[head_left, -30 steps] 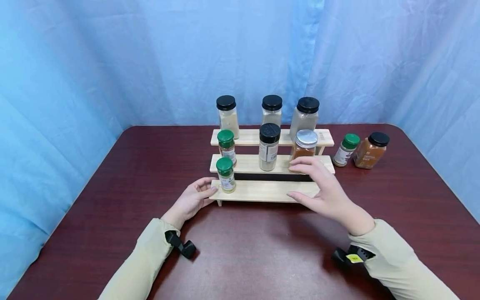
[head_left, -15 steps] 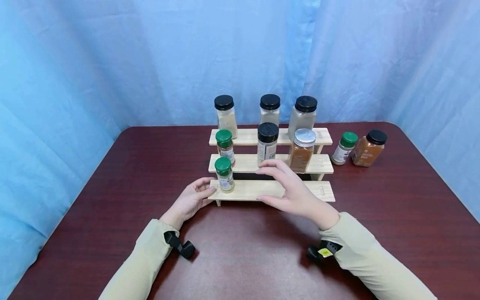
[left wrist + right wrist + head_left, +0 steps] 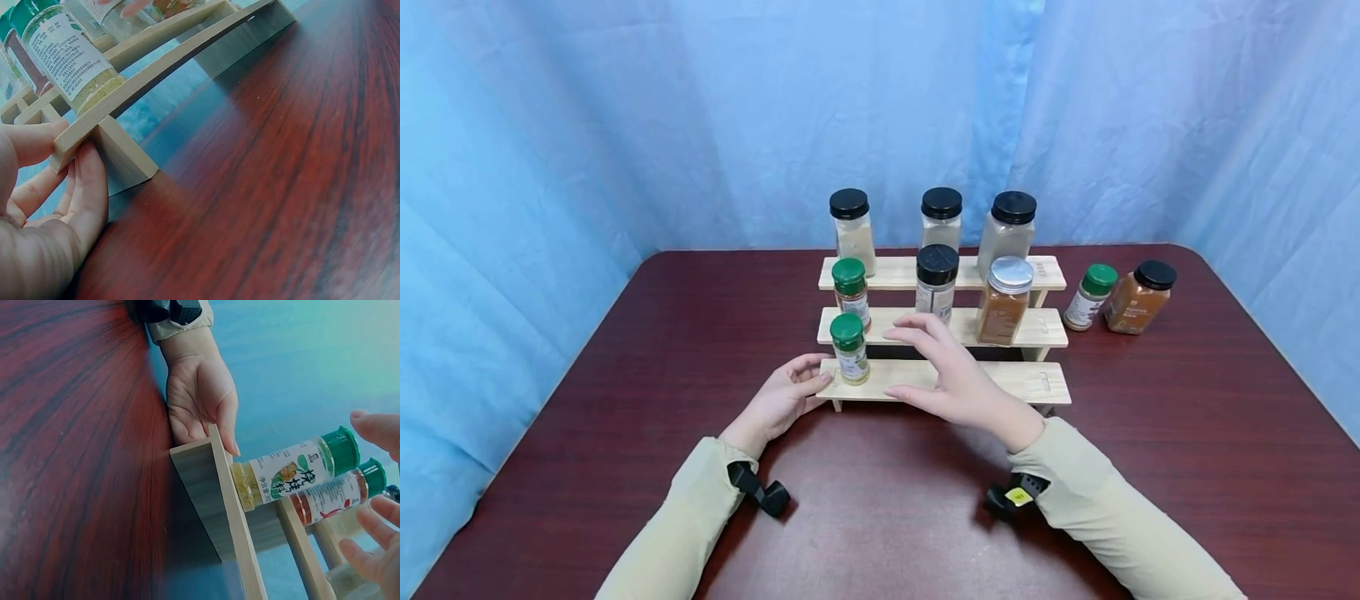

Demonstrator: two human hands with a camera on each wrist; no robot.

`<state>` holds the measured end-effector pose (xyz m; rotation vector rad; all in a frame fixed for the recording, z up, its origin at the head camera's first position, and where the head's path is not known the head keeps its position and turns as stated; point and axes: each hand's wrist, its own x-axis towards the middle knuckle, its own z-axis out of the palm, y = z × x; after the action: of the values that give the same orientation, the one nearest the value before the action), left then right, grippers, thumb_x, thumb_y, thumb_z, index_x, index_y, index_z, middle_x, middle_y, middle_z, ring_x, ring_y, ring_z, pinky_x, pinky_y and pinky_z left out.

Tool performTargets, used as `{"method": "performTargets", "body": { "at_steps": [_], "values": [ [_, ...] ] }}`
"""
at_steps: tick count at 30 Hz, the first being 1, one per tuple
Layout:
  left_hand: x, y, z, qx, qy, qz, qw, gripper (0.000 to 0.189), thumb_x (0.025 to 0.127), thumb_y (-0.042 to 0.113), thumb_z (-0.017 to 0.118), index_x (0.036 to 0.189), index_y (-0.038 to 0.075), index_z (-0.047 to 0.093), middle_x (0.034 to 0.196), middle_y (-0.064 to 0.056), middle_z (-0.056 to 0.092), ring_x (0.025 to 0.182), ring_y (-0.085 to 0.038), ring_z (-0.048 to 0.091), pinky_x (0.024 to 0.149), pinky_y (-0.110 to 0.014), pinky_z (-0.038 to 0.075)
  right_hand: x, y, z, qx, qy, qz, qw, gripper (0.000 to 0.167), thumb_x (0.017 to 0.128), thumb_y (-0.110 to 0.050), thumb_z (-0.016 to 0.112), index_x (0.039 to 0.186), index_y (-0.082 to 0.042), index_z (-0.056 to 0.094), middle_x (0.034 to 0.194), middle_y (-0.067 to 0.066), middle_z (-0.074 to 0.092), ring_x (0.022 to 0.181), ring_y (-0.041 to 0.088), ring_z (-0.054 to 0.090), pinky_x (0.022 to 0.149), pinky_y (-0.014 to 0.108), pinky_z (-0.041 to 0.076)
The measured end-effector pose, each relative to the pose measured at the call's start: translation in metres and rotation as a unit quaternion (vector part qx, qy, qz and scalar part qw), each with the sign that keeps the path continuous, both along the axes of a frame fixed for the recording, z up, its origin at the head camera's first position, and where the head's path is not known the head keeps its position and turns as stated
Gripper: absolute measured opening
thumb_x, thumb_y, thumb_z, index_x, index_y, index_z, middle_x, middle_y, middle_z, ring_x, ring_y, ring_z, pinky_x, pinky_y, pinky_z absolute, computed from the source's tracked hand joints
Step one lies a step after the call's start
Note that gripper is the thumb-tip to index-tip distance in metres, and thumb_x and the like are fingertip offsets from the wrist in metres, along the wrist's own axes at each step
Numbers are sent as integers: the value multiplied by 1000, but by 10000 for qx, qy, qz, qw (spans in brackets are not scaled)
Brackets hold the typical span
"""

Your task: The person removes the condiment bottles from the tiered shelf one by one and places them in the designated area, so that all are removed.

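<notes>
My left hand point(image 3: 777, 402) pinches the left end of the lowest step of a three-tier wooden spice rack point(image 3: 955, 382), thumb on top and fingers underneath in the left wrist view. Just right of that thumb stands a green-capped seasoning bottle point(image 3: 851, 354), upright on this step. My right hand point(image 3: 958, 383) hovers over the same step with thumb and fingers spread apart, holding nothing. Its fingertips point toward the green-capped bottle but stay apart from it. The right wrist view shows the bottle's yellowish contents and printed label point(image 3: 290, 472).
On the middle step stand another green-capped bottle point(image 3: 852, 292), a black-capped shaker point(image 3: 936, 283) and a silver-lidded jar point(image 3: 1003, 304). Three black-lidded jars line the top step. Right of the rack, a green-capped bottle point(image 3: 1086, 300) and an orange-brown jar point(image 3: 1138, 300) stand on the table.
My right hand has moved left along the lowest step, from in front of the silver-lidded jar toward the green-capped bottle. My left hand keeps its place on the rack.
</notes>
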<state>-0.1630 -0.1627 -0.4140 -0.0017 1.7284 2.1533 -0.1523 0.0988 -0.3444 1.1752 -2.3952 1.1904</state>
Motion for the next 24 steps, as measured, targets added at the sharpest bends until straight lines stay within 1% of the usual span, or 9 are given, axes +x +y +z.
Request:
{"method": "performTargets", "body": {
  "at_steps": [8,15,24],
  "values": [
    [0,0,-1,32,65,-20,10000,30,94,-2,48,123,4,44,94,5,61,85,-5,62,77,-23,52,-4,-12,-1,-33,-141,-8,9999,64,77,-17,78,134,-7,49,134,15,41,124,24,41,102,44,39],
    [1,0,-1,0,51,-54,10000,33,95,-2,48,127,1,41,95,5,61,85,-5,62,77,-22,52,-4,-19,0,19,-423,0,9991,68,78,-18,78,137,-13,47,135,9,41,126,21,40,104,43,39],
    [0,0,0,-30,77,-64,9999,34,95,-2,48,127,0,40,95,5,61,85,-5,62,77,-22,52,-8,-26,-1,55,-498,-23,9987,69,77,-17,79,138,-11,46,135,12,41,125,24,42,104,44,39]
  ]
}}
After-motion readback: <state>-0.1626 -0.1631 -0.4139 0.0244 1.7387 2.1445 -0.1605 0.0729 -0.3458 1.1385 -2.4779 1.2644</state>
